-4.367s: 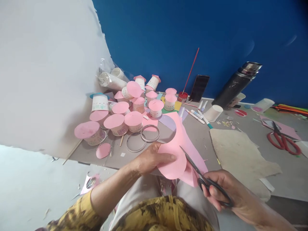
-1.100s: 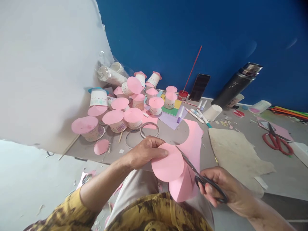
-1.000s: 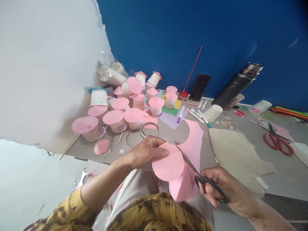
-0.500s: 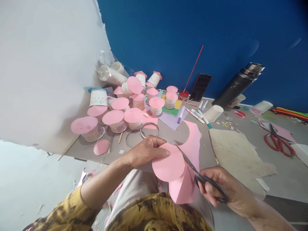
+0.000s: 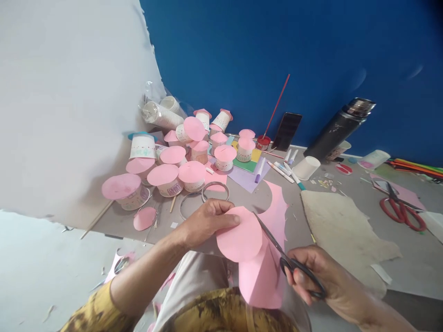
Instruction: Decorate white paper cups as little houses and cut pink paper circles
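Observation:
My left hand (image 5: 204, 222) pinches a sheet of pink paper (image 5: 258, 258) by the round piece (image 5: 238, 237) that is being cut from it. My right hand (image 5: 323, 281) grips black-handled scissors (image 5: 289, 260), whose blades run along the upper right edge of the round piece. The loose remainder of the sheet hangs over my lap and reaches up onto the grey board (image 5: 290, 216). Both hands work just above my knees.
Several paper cups topped with pink discs (image 5: 173, 161) crowd the back left, beside two metal rings (image 5: 204, 196). Markers (image 5: 287, 170), a white cup (image 5: 306, 167), a phone (image 5: 286, 130), a black flask (image 5: 341, 127) and red scissors (image 5: 399, 210) lie further right. A beige sheet (image 5: 342, 226) lies at right.
The cut has gone further round the disc, and the pink sheet has turned so more of it hangs down over my lap. Both hands stay where they were.

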{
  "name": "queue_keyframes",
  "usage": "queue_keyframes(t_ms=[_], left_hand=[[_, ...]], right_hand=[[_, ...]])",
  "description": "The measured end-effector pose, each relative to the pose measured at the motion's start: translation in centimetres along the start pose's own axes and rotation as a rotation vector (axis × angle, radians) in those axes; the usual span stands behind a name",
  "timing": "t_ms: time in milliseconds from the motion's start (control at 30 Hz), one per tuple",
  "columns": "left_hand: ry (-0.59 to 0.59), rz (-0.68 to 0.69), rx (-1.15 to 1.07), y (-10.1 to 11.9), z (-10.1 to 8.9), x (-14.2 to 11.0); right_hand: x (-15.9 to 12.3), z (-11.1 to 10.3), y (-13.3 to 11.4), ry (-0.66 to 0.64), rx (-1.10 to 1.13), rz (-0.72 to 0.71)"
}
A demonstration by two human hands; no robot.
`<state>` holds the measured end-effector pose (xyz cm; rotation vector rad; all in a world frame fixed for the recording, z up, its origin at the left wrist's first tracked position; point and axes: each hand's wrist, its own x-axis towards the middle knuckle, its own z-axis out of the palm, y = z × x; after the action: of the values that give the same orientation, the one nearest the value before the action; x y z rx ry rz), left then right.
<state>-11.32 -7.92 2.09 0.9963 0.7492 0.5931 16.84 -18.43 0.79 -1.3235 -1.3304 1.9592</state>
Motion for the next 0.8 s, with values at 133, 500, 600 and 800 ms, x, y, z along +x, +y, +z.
queue_keyframes(t_ms=[133, 500, 600, 800], left_hand=[[0.127, 0.059, -0.036, -0.7, 0.2, 0.0], [0.283, 0.253, 0.382, 1.2, 0.0, 0.5], [0.319, 0.296, 0.431, 2.1, -0.1, 0.9], [0.306, 0.267, 0.398, 2.5, -1.0, 1.9]], right_hand=[[0.4, 0.1, 0.3, 0.02, -0.002, -0.034], [2.7, 0.2, -1.5, 0.081, -0.002, -0.096], [3.8, -0.2, -1.8, 0.104, -0.016, -0.081], [5.0, -0.7, -2.3, 0.141, -0.076, -0.099]])
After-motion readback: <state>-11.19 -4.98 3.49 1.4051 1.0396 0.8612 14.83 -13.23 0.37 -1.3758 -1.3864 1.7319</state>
